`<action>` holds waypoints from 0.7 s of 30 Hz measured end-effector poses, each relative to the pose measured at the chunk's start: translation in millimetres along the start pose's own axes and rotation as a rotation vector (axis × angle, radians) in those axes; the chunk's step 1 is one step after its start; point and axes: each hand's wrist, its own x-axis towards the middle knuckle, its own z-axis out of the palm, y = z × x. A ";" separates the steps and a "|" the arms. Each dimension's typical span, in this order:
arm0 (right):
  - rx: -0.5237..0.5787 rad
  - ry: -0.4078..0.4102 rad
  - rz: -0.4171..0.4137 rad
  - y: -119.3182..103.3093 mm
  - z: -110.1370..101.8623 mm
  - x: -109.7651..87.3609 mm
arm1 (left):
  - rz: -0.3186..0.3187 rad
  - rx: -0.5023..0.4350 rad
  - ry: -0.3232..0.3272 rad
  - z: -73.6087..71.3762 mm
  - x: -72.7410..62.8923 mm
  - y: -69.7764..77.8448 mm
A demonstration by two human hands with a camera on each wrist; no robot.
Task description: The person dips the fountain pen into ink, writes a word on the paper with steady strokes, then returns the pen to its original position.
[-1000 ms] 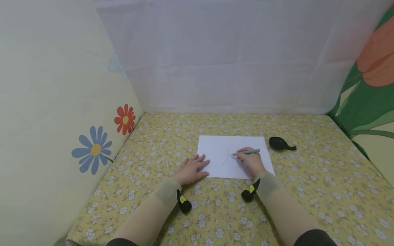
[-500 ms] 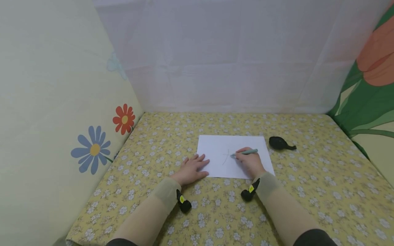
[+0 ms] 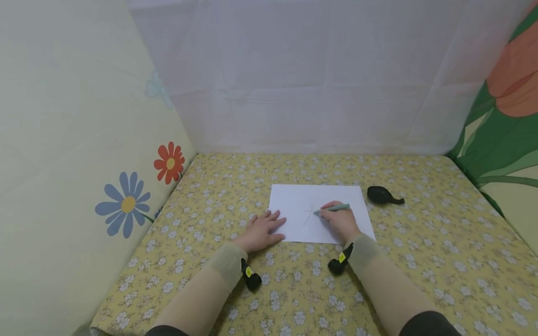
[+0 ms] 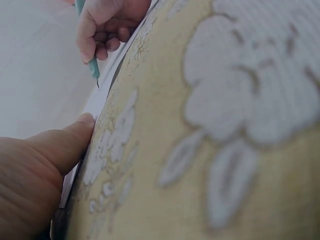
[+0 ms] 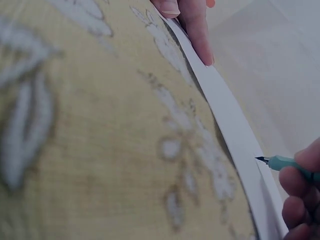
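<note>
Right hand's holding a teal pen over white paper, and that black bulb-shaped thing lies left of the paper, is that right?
Not quite: the head view shows the black bulb-shaped thing right of the white paper. The right hand does hold the teal pen.

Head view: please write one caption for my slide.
Left hand touching the white paper, right hand holding a teal pen.

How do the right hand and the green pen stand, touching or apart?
Touching. The right wrist view shows it plainly: the right hand pinches the green pen, thumb and finger against its barrel with no gap.
</note>
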 end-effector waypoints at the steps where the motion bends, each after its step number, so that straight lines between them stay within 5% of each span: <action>1: -0.001 0.003 0.001 -0.3 -0.2 -0.3 | 0.001 -0.001 -0.001 -0.2 0.1 0.1; 21: -0.077 0.008 0.002 -2.9 -6.6 -3.9 | 0.006 -0.016 -0.003 -1.5 -1.9 0.6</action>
